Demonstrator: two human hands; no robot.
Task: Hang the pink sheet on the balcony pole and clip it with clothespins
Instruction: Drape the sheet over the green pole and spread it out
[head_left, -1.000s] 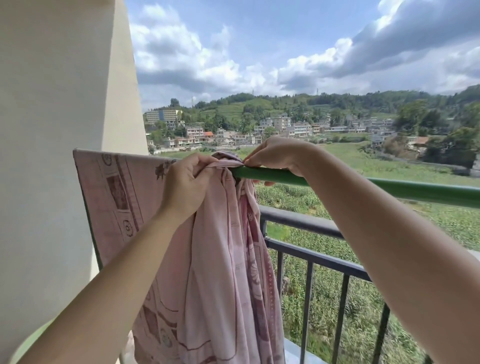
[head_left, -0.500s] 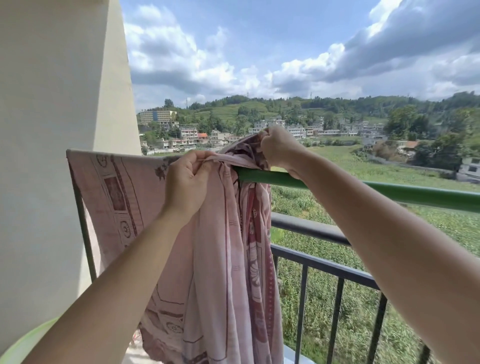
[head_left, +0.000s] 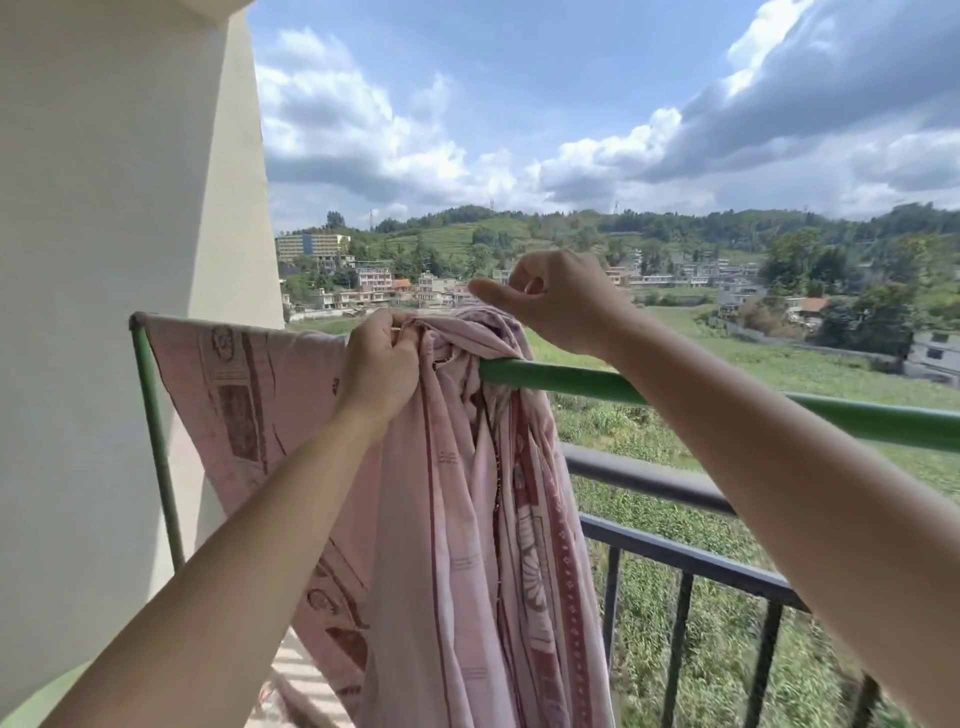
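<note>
Hanging vertically off level green pole (head_left: 571, 379), pink sheet (head_left: 447, 519), left hand (head_left: 382, 364) gripping

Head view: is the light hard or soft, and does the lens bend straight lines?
Head view: hard daylight, striped sun and shadow on the floor; head view: the green pole and railing bow slightly, wide-angle distortion; head view: pink sheet fairly sharp.

left hand (head_left: 382, 364): bare | left forearm (head_left: 249, 545): bare skin right to the frame edge at 7 o'clock | right hand (head_left: 556, 304): bare | right forearm (head_left: 779, 467): bare skin to the frame edge at 4 o'clock
</note>
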